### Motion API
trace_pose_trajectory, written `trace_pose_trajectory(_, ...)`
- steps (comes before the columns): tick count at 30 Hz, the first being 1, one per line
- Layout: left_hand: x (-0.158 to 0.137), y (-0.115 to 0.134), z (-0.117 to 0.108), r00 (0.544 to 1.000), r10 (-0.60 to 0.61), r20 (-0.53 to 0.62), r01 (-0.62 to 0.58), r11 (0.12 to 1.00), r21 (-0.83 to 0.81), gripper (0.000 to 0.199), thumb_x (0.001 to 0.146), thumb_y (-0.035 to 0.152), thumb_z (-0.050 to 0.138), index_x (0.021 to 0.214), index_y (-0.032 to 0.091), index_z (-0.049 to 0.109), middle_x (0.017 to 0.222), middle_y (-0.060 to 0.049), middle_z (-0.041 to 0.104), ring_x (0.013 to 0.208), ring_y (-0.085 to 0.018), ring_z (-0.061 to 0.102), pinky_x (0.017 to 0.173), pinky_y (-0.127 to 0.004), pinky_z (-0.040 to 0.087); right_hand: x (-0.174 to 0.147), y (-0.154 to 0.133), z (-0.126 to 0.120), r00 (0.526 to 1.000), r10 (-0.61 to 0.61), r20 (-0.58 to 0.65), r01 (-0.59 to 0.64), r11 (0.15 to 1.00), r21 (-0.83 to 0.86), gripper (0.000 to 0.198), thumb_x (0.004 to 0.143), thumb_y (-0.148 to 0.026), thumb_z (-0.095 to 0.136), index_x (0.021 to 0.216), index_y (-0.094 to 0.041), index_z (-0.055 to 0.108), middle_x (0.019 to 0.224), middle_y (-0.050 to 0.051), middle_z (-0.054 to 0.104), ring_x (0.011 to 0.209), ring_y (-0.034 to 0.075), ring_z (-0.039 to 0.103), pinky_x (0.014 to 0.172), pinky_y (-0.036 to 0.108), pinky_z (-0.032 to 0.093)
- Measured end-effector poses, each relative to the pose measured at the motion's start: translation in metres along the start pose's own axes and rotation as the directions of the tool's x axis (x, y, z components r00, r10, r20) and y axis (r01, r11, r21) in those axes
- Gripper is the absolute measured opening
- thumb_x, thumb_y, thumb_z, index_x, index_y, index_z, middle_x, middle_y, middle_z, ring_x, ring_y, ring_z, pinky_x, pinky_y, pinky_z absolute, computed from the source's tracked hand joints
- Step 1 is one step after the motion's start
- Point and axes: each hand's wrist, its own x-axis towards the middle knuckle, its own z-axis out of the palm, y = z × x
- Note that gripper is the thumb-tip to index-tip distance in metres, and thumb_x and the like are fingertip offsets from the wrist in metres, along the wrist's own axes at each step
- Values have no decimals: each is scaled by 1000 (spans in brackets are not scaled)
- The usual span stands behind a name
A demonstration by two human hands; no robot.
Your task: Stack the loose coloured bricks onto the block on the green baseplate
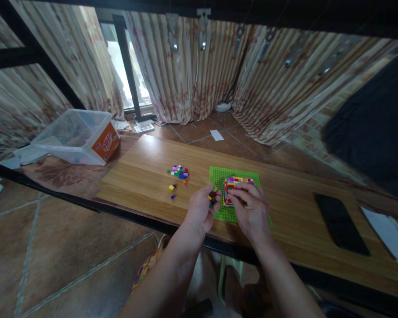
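Observation:
A green studded baseplate [216,174] lies on the wooden table under both my hands. On it stands a low block structure [238,179] of many-coloured toy bricks. My left hand [201,205] is curled round several small toy bricks [212,201], just left of the structure. The fingers of my right hand [252,207] are pinched together at the structure's near side; whatever they hold is too small and hidden to make out. Farther left lies a pile of loose bricks [179,172], with a yellow brick [171,187] and a dark purple brick [173,197] nearer me.
A clear plastic bin [69,148] with an orange label stands beyond the table's left end. To the right, a black phone-like slab [341,223] and white paper [386,234] lie on the table [135,176]. Striped curtains [192,75] hang behind.

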Motion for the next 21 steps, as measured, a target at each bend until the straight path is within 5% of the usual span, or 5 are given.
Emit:
trace_pose_trajectory(12, 1, 1, 1, 1000, 12, -21, -11, 1000, 23, 12, 87, 16, 56, 75, 12, 57, 64, -2, 57, 49, -5, 48, 43, -14, 35, 1, 1, -5, 1000, 5, 22, -5, 1000, 9, 14, 88, -26, 60, 89, -23, 74, 101, 7, 69, 98, 24, 59, 89, 44, 48)
trace_pose_trajectory(21, 1, -2, 1, 999, -1, -35, 3, 998, 56, 14, 86, 17, 57, 72, 13, 57, 64, -2, 59, 49, -5, 48, 42, -14, 33, -6, -4, -2, 997, -76, -28, 71, 989, -133, 17, 88, -20, 58, 92, -22, 74, 101, 8, 68, 94, 23, 57, 86, 42, 50)
